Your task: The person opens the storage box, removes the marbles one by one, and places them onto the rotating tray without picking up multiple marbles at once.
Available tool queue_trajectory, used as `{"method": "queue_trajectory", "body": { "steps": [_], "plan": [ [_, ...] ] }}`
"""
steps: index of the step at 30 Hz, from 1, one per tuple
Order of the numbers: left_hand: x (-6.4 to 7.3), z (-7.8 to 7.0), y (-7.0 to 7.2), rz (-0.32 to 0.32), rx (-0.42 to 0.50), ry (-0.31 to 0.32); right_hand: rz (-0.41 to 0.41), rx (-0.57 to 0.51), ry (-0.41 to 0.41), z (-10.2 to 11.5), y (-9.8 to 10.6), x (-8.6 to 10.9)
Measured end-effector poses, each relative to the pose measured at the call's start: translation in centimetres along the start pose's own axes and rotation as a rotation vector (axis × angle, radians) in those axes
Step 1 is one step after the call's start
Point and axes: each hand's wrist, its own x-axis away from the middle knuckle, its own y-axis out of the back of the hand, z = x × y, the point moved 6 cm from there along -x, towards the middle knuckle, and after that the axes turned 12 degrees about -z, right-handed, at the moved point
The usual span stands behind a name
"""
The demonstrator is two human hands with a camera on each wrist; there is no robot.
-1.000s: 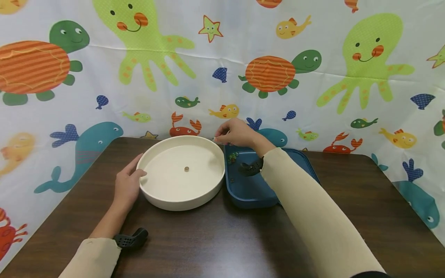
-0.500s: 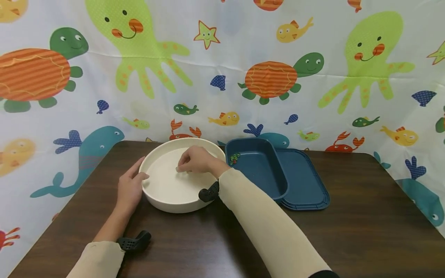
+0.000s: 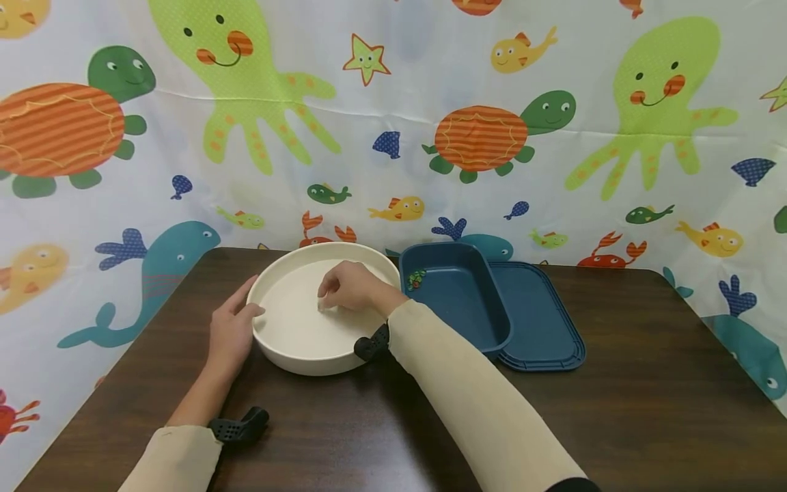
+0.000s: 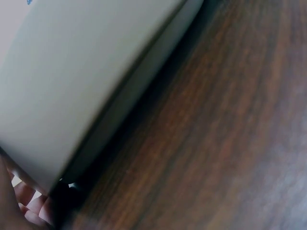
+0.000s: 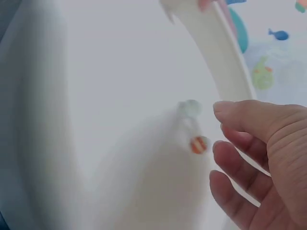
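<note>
A round cream tray (image 3: 289, 335) sits on the table, its outer wall filling much of the left wrist view. My left hand (image 3: 229, 335) grips its left rim, thumb over the edge and fingers around the outside. Inside the tray, my right hand (image 3: 352, 287) hovers low over the middle. In the right wrist view its thumb and fingers are parted and loosely bent. Just past the fingertips lie two small balls like marbles, an orange-and-white striped one (image 5: 198, 144) and a pale clear greenish one (image 5: 193, 108). Both look slightly blurred.
Right of the tray stands a deep blue rectangular box (image 3: 461, 301), with several small green and red pieces (image 3: 415, 279) in its back left corner. A flat blue lid (image 3: 541, 321) lies beside the box, partly behind it. A sea-animal cloth (image 3: 393, 164) hangs behind the table.
My right hand has moved from the blue box's back left corner leftward and down into the tray, then barely shifted. The left hand keeps its hold on the rim.
</note>
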Motion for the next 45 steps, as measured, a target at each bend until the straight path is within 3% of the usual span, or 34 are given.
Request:
{"method": "queue_trajectory", "body": {
  "steps": [4,10,15,19,24,30,39,45],
  "plan": [
    [0.6,-0.1,-0.1,-0.005,0.005,-0.004,-0.015,0.026,0.058,0.5,2.4,0.9],
    [1.3,0.0,0.1,-0.021,0.003,0.003,-0.031,-0.033,0.087,0.0,6.8,3.4],
    [1.8,0.5,0.4,-0.031,0.000,0.028,-0.051,-0.047,0.086,-1.9,9.3,6.6],
    [1.5,0.5,0.3,-0.019,-0.009,0.033,-0.088,-0.001,0.046,-4.0,10.3,9.3],
    [1.0,0.4,0.3,-0.015,-0.033,0.017,-0.102,0.032,-0.029,-6.5,9.9,11.3],
    [0.7,0.5,-0.2,-0.009,-0.050,0.025,-0.095,0.049,-0.097,-8.7,8.4,11.1],
    [0.6,0.5,-0.2,-0.001,-0.029,0.032,-0.045,0.124,-0.100,-9.7,6.1,10.5],
    [0.8,0.4,-0.1,0.000,-0.020,0.030,-0.044,0.126,-0.086,-9.4,6.2,10.4]
  ]
}}
